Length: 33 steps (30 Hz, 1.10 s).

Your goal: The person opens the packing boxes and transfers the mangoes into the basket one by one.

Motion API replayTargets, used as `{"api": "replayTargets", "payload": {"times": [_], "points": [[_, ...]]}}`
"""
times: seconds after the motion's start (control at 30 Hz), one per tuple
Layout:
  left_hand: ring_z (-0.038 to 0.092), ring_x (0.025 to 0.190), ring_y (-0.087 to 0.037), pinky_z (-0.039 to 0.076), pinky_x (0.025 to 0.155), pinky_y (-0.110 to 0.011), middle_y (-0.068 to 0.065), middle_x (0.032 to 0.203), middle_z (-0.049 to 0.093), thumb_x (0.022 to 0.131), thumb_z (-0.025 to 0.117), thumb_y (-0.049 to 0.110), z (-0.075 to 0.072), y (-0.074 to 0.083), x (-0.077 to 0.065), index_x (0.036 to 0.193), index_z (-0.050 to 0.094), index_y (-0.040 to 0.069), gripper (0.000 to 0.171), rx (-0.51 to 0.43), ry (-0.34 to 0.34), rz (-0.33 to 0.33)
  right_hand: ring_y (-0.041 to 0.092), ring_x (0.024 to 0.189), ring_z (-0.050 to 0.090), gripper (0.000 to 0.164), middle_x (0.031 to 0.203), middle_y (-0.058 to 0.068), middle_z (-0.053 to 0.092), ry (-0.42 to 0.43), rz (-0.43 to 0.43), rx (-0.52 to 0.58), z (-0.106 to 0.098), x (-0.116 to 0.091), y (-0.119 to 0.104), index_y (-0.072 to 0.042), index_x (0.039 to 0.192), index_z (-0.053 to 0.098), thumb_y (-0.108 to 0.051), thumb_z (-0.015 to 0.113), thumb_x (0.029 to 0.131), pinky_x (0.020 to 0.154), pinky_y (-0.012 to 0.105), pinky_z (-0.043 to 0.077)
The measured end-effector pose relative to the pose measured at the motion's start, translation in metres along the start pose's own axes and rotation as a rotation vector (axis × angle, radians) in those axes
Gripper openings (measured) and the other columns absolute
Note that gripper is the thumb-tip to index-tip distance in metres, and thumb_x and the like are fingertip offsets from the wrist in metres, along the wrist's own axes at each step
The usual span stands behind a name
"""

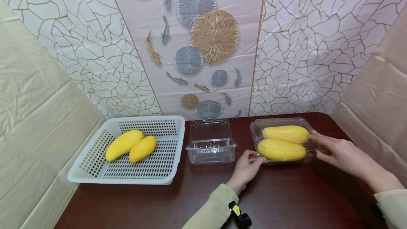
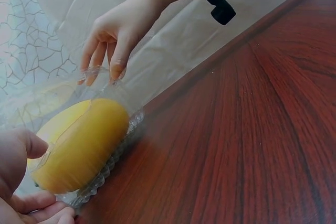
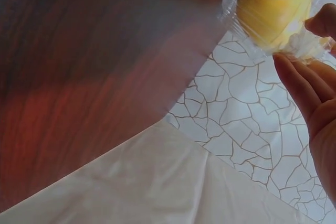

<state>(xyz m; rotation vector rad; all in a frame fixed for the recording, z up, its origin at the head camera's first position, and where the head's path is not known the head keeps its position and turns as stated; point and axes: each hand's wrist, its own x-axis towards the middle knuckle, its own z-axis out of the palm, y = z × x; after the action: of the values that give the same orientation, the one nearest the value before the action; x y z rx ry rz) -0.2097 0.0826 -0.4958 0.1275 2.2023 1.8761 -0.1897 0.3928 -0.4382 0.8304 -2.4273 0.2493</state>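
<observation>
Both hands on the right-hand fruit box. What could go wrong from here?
1. The clear, rectangular plastic box may not latch: two yellow, oblong fruits nearly fill it.
2. Its plastic could bend where the left hand and right hand pinch the edges.
3. A leftward slip could knock the open, empty, transparent plastic box nearby.

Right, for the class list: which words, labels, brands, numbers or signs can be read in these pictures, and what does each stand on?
No text is readable in any view.
Yellow label on the black wrist camera, left sleeve: too small to read.
Mangoes, clear plastic clamshells, white basket: no lettering visible.
</observation>
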Motion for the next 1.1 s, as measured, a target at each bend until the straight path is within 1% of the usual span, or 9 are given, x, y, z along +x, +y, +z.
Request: {"api": "replayTargets", "payload": {"times": [0.13, 0.33, 0.6, 0.67, 0.73, 0.83, 0.93, 0.97, 1.1], "points": [[0.065, 0.104, -0.014, 0.052, 0.090, -0.039, 0.006, 0.104, 0.067, 0.088, 0.074, 0.031, 0.001, 0.000, 0.000, 0.109, 0.062, 0.017, 0.028, -0.010, 0.005, 0.007, 0.000, 0.068, 0.057, 0.055, 0.116, 0.022, 0.070, -0.049, 0.009, 0.009, -0.004, 0.004, 0.000, -0.006, 0.129, 0.065, -0.023, 0.086, 0.081, 0.058, 0.025, 0.049], [0.065, 0.104, -0.013, 0.052, 0.090, -0.038, 0.007, 0.103, 0.067, 0.088, 0.075, 0.031, 0.002, -0.001, 0.000, 0.108, 0.062, 0.018, 0.027, -0.020, 0.007, 0.001, -0.005, 0.065, 0.049, 0.070, 0.108, 0.016, 0.072, -0.114, 0.025, 0.025, -0.009, 0.010, -0.001, -0.002, 0.127, 0.063, 0.001, 0.087, 0.061, 0.054, 0.025, 0.045], [0.065, 0.104, -0.015, 0.052, 0.089, -0.039, 0.005, 0.104, 0.066, 0.088, 0.075, 0.031, 0.002, -0.001, 0.000, 0.108, 0.062, 0.017, 0.028, -0.027, 0.010, 0.006, -0.006, 0.064, 0.046, 0.069, 0.104, 0.015, 0.071, -0.097, 0.007, 0.027, -0.008, 0.012, -0.004, -0.001, 0.125, 0.060, 0.004, 0.083, 0.060, 0.052, 0.024, 0.043], [0.065, 0.104, -0.014, 0.052, 0.089, -0.039, 0.005, 0.104, 0.066, 0.088, 0.075, 0.031, 0.002, -0.001, 0.000, 0.108, 0.062, 0.017, 0.027, -0.030, 0.011, 0.006, -0.006, 0.063, 0.044, 0.054, 0.107, 0.021, 0.069, -0.074, -0.015, 0.030, -0.005, 0.012, -0.004, -0.001, 0.124, 0.059, -0.007, 0.080, 0.075, 0.050, 0.023, 0.041], [0.065, 0.104, -0.014, 0.052, 0.089, -0.038, 0.005, 0.103, 0.066, 0.088, 0.075, 0.031, 0.003, -0.001, 0.000, 0.107, 0.062, 0.018, 0.027, -0.030, 0.012, 0.007, -0.008, 0.061, 0.040, 0.040, 0.110, 0.026, 0.068, -0.057, -0.031, 0.020, -0.002, 0.011, -0.004, 0.000, 0.124, 0.059, -0.027, 0.067, 0.095, 0.048, 0.019, 0.036], [0.065, 0.103, -0.013, 0.052, 0.089, -0.038, 0.006, 0.102, 0.066, 0.088, 0.075, 0.032, 0.003, -0.001, 0.000, 0.107, 0.062, 0.019, 0.026, -0.026, 0.011, -0.001, -0.008, 0.058, 0.035, 0.065, 0.112, 0.030, 0.066, -0.043, -0.038, -0.003, 0.000, 0.011, -0.005, -0.001, 0.123, 0.059, -0.054, 0.027, 0.103, 0.047, 0.016, 0.031], [0.065, 0.103, -0.012, 0.052, 0.088, -0.038, 0.007, 0.102, 0.066, 0.089, 0.075, 0.032, 0.003, -0.001, 0.001, 0.107, 0.062, 0.020, 0.026, -0.025, 0.009, -0.011, -0.008, 0.055, 0.031, 0.063, 0.116, 0.035, 0.064, -0.059, -0.031, -0.010, 0.001, 0.012, -0.007, -0.001, 0.124, 0.058, -0.053, 0.029, 0.104, 0.046, 0.017, 0.029], [0.065, 0.103, -0.012, 0.052, 0.088, -0.038, 0.008, 0.102, 0.066, 0.089, 0.075, 0.032, 0.003, -0.001, 0.001, 0.107, 0.062, 0.020, 0.025, -0.027, 0.009, -0.014, -0.007, 0.054, 0.030, 0.052, 0.117, 0.036, 0.063, -0.066, -0.029, -0.007, 0.000, 0.012, -0.007, 0.000, 0.125, 0.058, -0.045, 0.042, 0.105, 0.046, 0.017, 0.029], [0.065, 0.104, -0.013, 0.052, 0.089, -0.039, 0.006, 0.104, 0.066, 0.089, 0.075, 0.032, 0.002, -0.001, 0.001, 0.108, 0.062, 0.019, 0.027, -0.033, 0.009, -0.010, -0.006, 0.051, 0.027, 0.045, 0.119, 0.038, 0.061, -0.073, -0.029, -0.021, -0.001, 0.015, -0.006, 0.000, 0.125, 0.058, -0.011, 0.070, 0.083, 0.044, 0.018, 0.029]]}}
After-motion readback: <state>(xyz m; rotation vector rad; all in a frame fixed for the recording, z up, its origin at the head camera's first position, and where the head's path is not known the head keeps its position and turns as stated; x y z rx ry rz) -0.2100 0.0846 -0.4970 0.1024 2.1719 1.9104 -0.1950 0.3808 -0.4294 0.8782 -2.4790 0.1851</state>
